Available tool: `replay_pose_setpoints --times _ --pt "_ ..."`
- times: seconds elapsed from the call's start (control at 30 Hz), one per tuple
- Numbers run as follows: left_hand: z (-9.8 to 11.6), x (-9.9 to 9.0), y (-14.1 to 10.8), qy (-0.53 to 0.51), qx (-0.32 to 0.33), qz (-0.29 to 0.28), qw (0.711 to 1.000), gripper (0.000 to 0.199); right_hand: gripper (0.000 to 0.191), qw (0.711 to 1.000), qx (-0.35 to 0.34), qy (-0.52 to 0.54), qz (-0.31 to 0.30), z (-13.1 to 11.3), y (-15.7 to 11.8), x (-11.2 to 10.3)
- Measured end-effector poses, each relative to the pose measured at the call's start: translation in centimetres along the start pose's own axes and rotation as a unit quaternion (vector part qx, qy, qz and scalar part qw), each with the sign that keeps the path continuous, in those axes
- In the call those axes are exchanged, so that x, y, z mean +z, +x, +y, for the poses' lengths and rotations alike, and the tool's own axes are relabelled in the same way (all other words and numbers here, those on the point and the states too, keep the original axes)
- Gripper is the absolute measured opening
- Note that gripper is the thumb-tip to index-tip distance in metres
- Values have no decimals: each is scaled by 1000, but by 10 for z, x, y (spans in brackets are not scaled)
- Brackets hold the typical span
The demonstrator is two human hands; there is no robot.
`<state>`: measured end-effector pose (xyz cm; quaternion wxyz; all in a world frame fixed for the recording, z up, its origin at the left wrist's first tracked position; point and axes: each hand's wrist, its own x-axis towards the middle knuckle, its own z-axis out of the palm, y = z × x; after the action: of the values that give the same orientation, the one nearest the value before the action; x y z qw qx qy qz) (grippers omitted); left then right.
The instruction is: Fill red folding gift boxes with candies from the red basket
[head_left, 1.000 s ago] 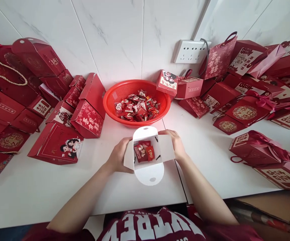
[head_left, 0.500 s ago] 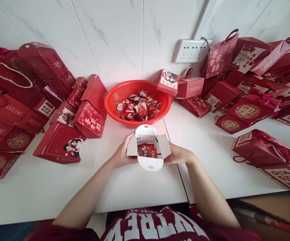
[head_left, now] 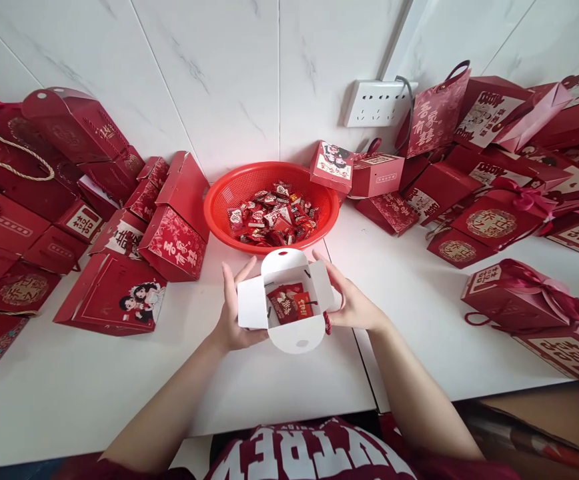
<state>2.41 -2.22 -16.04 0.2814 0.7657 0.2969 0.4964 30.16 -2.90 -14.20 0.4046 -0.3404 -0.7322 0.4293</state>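
An open candy gift box [head_left: 295,337], white inside with its flaps folded outward, is between my two hands in front of the basket. Several red wrapped candies [head_left: 289,303] lie at its bottom. My left hand [head_left: 234,317] supports the box's left side, its lower fingers partly hidden behind the flap and its upper fingers stretched upward. Against the right side rests my right hand [head_left: 352,303], gripping by the flap and a dark red cord [head_left: 327,324]. Just beyond the box stands a red plastic basket [head_left: 219,220] with many wrapped candies [head_left: 274,213] in it.
Red gift boxes [head_left: 174,243] are stacked on the left of the white table [head_left: 279,387]. More boxes [head_left: 489,220] crowd the right side, some with ribbons. A power strip [head_left: 377,103] is on the tiled wall behind. A seam runs across the table at my right.
The gift box has turned and tilted slightly, moving a little left and toward me. My left hand's upper fingers have spread upward, and the dark red cord shows by my right hand.
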Motion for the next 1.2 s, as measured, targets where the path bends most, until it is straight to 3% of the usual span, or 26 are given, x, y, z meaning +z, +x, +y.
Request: replay_pose_setpoints --times 0.2,0.33,0.47,0.6,0.73,0.9,0.97,1.07,1.13,1.2 --pt "7 11 -7 14 -57 110 992 124 95 994 -51 67 70 5 0 18" --pt "5 13 -11 58 0 157 986 92 71 995 -58 67 41 3 3 22" --pt "-4 2 -9 121 62 108 985 84 50 999 -40 8 -10 3 7 15" --pt "-8 -7 -6 147 75 15 986 67 48 999 -39 -10 -32 7 9 12" --pt "-7 -7 -6 134 58 -17 989 47 38 999 -31 -9 -11 2 10 14" --pt "-5 -3 -7 131 47 -43 989 46 18 1000 -6 3 25 -3 8 23" --pt "-4 -2 -6 125 44 -45 990 52 29 999 -4 22 32 -1 8 27" --pt "-4 -1 -6 123 48 -20 991 62 65 998 -17 48 33 2 8 29" --pt "-3 -2 -5 127 44 -22 991 53 78 998 -23 51 22 2 8 28" --pt "-3 -3 -5 119 42 -42 991 38 78 999 -20 46 15 1 8 27"
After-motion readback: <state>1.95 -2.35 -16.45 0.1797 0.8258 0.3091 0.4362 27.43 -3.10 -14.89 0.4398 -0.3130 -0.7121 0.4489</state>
